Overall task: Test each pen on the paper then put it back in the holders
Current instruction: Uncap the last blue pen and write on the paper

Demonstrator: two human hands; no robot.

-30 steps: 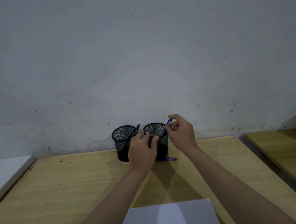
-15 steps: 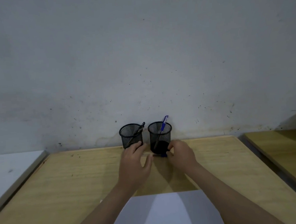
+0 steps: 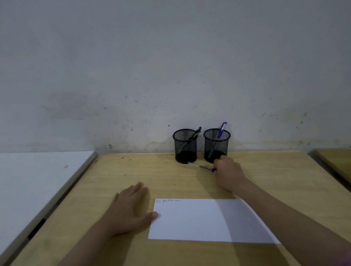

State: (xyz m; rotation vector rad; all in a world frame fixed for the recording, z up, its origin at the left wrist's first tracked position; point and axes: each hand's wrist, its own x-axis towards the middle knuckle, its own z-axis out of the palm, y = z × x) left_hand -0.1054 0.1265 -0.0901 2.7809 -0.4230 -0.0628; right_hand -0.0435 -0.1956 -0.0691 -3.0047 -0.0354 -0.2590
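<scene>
Our right hand (image 3: 229, 173) closes on the loose pen (image 3: 201, 166) lying just left of it. Beyond it, two pens sit in holders (image 3: 217, 144); we judge this one untested.

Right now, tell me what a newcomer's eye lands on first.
Two black mesh holders stand at the wall, one pen in each; the right one's blue pen stands out. The right hand reaches a pen lying on the table, and the left hand rests flat beside the white paper.

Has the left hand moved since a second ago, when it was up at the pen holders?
Yes. The left hand has pulled back from the left holder toward the person and now lies flat on the table, thumb touching the paper.
</scene>
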